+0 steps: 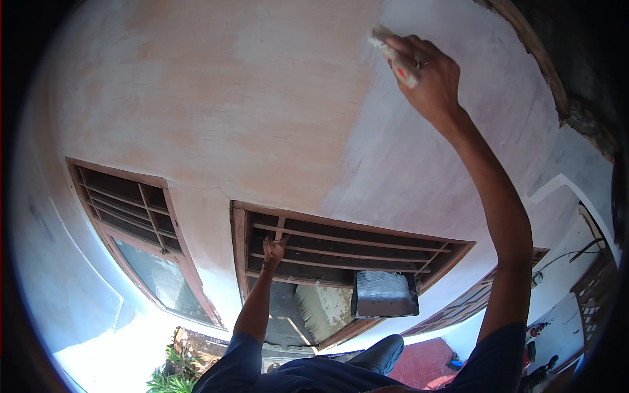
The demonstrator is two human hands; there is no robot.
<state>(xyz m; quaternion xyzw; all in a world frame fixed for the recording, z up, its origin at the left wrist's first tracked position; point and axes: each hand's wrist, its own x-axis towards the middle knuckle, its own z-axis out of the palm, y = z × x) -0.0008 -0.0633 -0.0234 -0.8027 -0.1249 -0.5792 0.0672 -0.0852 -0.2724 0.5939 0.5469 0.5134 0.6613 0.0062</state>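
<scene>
Up high, my right hand [429,72] is closed around the handle of a paintbrush [407,78]. The bristles, whitened with paint, are at the wall [262,98], close to the line where pale fresh-looking paint [419,144] meets the older pinkish-beige surface. Lower down, my left hand [274,251] grips a bar of the window grille [354,241]; its fingers are partly hidden. A dark paint tray [384,295], with white paint inside, hangs at the lower right of that grille, below my right arm and apart from both hands.
Another barred window [144,229] is at the left, with a glass pane beneath its bars. A rough brown edge [534,49] borders the wall at upper right. Far below are a red tiled floor [426,363], green plants [175,372] and my leg [377,357].
</scene>
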